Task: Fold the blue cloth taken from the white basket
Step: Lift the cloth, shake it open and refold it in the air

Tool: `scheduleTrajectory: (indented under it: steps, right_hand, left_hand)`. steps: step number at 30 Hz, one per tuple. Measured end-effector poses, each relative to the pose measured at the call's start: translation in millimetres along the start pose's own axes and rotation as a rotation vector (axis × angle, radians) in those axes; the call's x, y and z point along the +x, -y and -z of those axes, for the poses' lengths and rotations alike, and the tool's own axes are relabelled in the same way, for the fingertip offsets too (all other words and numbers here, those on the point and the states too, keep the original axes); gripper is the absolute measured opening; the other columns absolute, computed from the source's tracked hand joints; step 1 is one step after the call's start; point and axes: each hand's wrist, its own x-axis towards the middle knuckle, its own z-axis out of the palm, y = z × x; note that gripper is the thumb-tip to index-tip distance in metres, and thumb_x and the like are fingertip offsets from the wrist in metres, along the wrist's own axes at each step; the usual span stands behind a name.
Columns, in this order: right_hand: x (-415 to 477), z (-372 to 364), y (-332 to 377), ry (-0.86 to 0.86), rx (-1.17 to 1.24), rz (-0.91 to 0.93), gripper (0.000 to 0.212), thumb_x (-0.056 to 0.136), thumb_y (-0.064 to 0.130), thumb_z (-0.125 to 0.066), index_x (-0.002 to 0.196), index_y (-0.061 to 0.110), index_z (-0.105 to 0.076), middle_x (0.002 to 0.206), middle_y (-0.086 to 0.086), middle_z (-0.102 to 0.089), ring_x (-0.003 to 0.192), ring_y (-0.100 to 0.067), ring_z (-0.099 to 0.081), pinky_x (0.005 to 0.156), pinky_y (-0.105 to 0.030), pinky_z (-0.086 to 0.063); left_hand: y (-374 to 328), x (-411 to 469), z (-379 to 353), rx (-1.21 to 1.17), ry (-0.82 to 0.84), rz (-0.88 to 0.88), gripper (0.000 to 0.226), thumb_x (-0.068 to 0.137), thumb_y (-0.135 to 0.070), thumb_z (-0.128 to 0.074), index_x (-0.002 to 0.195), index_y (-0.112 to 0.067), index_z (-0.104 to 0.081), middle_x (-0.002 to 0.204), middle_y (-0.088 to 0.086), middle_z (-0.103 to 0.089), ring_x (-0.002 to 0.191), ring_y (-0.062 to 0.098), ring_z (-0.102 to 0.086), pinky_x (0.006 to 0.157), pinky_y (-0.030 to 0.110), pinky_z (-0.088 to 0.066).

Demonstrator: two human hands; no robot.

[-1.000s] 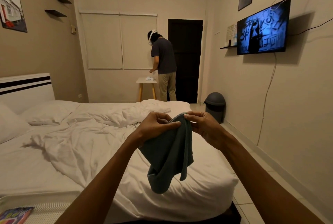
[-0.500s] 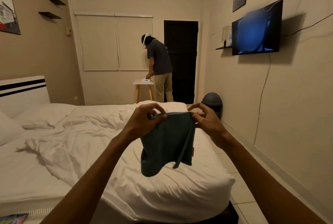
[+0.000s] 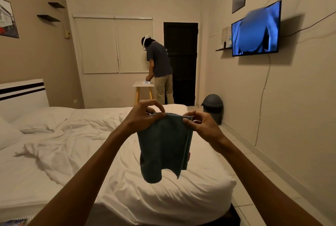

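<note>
The blue cloth [image 3: 163,145] hangs in the air above the bed, held by its top edge. My left hand [image 3: 143,116] pinches the top left corner between thumb and fingers. My right hand [image 3: 201,125] pinches the top right corner. The top edge is stretched roughly level between both hands. The cloth's lower part droops unevenly, with a small red tag on its right side. The white basket is not in view.
A bed [image 3: 190,195] with a rumpled white duvet [image 3: 72,145] fills the space below the cloth. A person [image 3: 160,69] stands at a small table [image 3: 143,85] by the far wall. A grey bin [image 3: 212,107] sits by the right wall, under a wall-mounted TV [image 3: 254,29].
My hands have drawn apart along the cloth's top edge, spreading it from a bunched hang into a wider, flatter sheet. The cloth has risen slightly.
</note>
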Motion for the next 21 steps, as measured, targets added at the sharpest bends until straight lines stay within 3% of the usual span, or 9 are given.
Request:
scheduleTrajectory:
  steps: [5, 8, 12, 15, 21]
  right_hand:
    - [5, 5, 1, -0.023, -0.082, 0.032, 0.006, 0.089, 0.027, -0.072, 0.092, 0.022, -0.069, 0.099, -0.001, -0.07, 0.096, -0.018, -0.067, 0.078, -0.025, -0.058]
    - [9, 14, 10, 0.002, -0.115, 0.07, 0.014, 0.088, 0.026, -0.073, 0.096, 0.014, -0.073, 0.099, -0.006, -0.072, 0.093, -0.02, -0.069, 0.071, -0.023, -0.06]
    - [12, 21, 21, 0.086, -0.151, 0.104, 0.02, 0.088, 0.022, -0.072, 0.1, 0.007, -0.074, 0.101, -0.011, -0.073, 0.094, -0.024, -0.07, 0.075, -0.03, -0.062]
    - [12, 22, 26, 0.115, -0.137, 0.111, 0.019, 0.089, 0.021, -0.071, 0.101, 0.006, -0.074, 0.101, -0.011, -0.073, 0.095, -0.024, -0.07, 0.076, -0.029, -0.062]
    - [13, 26, 32, 0.137, -0.118, 0.105, 0.005, 0.089, 0.019, -0.07, 0.093, 0.02, -0.072, 0.1, -0.008, -0.073, 0.096, -0.023, -0.07, 0.073, -0.024, -0.061]
  left_hand:
    - [0, 0, 6, 0.069, 0.066, 0.017, 0.014, 0.09, -0.027, -0.067, 0.101, -0.031, -0.062, 0.095, -0.003, -0.067, 0.081, 0.008, -0.065, 0.065, 0.012, -0.053]
    - [3, -4, 13, 0.076, 0.134, 0.002, 0.018, 0.087, -0.026, -0.07, 0.099, -0.035, -0.06, 0.097, -0.003, -0.068, 0.087, 0.013, -0.067, 0.072, 0.019, -0.057]
    - [5, -12, 23, 0.084, 0.167, -0.012, 0.021, 0.075, -0.041, -0.071, 0.093, -0.035, -0.063, 0.096, -0.004, -0.068, 0.09, 0.016, -0.067, 0.08, 0.026, -0.06]
    - [2, -18, 30, 0.15, 0.211, 0.01, 0.028, 0.07, -0.047, -0.072, 0.091, -0.029, -0.067, 0.092, -0.007, -0.068, 0.085, 0.017, -0.068, 0.073, 0.022, -0.06]
    - [6, -29, 41, 0.227, 0.288, 0.053, 0.012, 0.073, -0.039, -0.078, 0.079, -0.035, -0.068, 0.077, -0.018, -0.068, 0.07, 0.005, -0.068, 0.062, 0.018, -0.057]
